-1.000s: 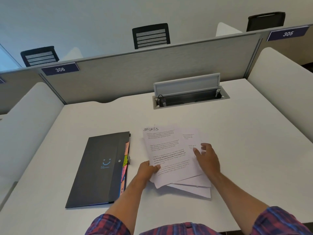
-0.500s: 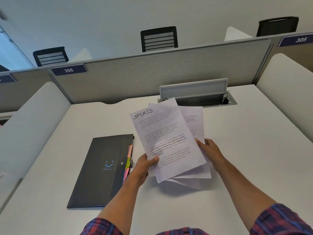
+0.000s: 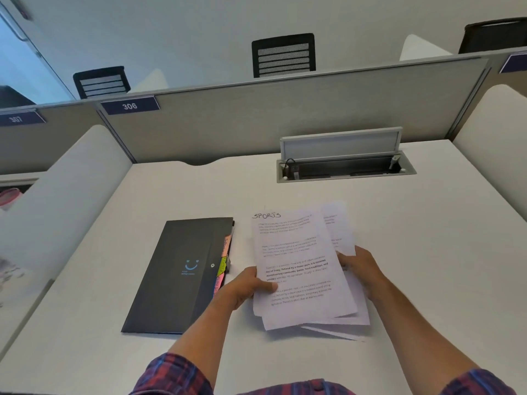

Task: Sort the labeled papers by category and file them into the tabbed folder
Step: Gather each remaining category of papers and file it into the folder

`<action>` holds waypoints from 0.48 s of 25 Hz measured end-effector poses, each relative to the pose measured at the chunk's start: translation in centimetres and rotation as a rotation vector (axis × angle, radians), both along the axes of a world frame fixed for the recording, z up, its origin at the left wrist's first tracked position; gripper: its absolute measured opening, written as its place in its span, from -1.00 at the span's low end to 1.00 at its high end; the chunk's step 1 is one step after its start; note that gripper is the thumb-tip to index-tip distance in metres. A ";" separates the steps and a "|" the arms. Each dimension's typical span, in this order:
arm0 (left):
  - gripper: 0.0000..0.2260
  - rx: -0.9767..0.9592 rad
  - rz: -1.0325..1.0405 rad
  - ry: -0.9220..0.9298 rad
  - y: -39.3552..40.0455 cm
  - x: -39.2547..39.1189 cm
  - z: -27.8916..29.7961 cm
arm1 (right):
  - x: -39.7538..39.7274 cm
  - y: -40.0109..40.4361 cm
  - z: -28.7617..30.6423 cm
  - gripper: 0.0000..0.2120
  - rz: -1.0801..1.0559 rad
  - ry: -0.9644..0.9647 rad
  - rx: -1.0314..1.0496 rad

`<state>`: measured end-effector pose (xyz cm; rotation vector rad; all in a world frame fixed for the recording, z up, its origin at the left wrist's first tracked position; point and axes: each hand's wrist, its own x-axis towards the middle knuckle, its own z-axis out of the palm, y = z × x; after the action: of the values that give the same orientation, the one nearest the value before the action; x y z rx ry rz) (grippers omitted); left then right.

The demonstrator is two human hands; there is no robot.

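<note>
A loose stack of white printed papers [image 3: 299, 252] is held just above the white desk; the top sheet is hand-labelled SPORTS. My left hand [image 3: 246, 286] grips the stack's left edge, thumb on top. My right hand [image 3: 360, 269] grips the right edge, fingers behind the sheets. To the left lies a closed black tabbed folder [image 3: 176, 275] with a smiley print and coloured tabs [image 3: 222, 266] sticking out of its right side.
An open cable tray with a raised grey lid [image 3: 342, 158] is sunk into the desk [image 3: 427, 266] at the back. Grey partitions [image 3: 256, 121] and rounded white side dividers [image 3: 65, 183] enclose the desk. Black chairs stand beyond the partition.
Both hands lifted the paper stack off the desk and tilted it up, then lowered it flatter again towards the desk. The folder has not moved.
</note>
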<state>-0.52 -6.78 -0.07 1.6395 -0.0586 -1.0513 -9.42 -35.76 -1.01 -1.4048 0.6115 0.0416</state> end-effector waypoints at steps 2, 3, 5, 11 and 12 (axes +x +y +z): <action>-0.62 -0.011 0.030 0.016 0.0 -0.1 -0.3 | -0.5 0.2 -0.6 -0.69 0.046 0.040 -0.027; -0.64 -0.015 0.077 0.025 -0.1 0.0 -0.2 | -0.7 0.4 -0.8 -0.70 0.062 0.056 -0.044; -0.73 0.010 0.143 0.022 -0.6 0.0 -0.1 | -0.8 0.9 -1.0 -0.68 0.051 0.071 -0.084; -0.73 0.108 0.216 -0.075 -2.0 -0.2 -1.4 | -1.1 1.3 -1.4 -0.55 0.053 0.206 -0.520; -0.71 0.104 0.227 -0.080 -2.2 -0.3 -1.6 | -1.2 1.4 -1.6 -0.55 0.119 0.225 -0.571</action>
<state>-0.85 -8.94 -1.66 1.7357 0.1289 -0.8272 -10.66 -34.40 -2.58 -2.0082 0.7609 0.1291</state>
